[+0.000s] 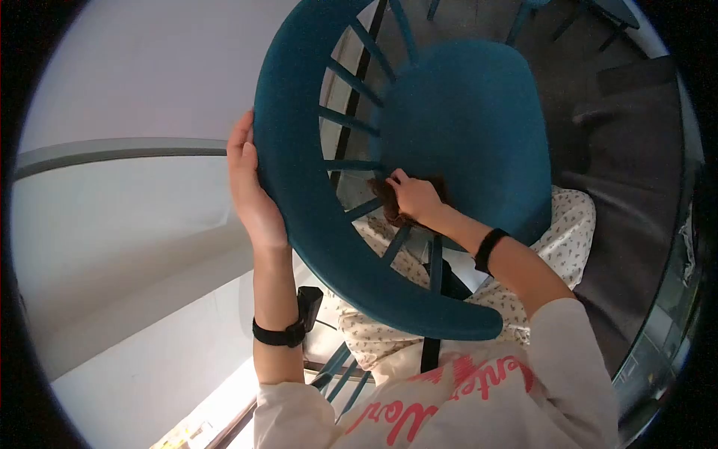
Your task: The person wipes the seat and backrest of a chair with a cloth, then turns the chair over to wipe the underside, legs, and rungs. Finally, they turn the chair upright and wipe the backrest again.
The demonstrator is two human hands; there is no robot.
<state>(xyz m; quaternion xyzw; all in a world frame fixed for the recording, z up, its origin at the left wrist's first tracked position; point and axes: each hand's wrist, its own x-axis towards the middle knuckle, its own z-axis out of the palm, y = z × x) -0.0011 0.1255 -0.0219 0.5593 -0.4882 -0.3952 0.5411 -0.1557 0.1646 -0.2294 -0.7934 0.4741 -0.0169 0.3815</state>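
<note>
A teal chair with a curved back rail (292,142), thin spindles and a rounded seat (467,120) fills the middle of the head view. My left hand (256,198) grips the outer edge of the rail, its fingers partly hidden behind it. Bunched under my right hand (416,199) is a dark brown cloth (390,206). That hand is closed on the cloth and presses it at the seat's edge, beside the base of the spindles.
A white wall (142,82) with a grey ledge (134,153) stands at the left. On the right lies a dark brown padded surface (628,165). Other teal chair parts (527,11) show at the top, and patterned trousers (572,217) are under the chair.
</note>
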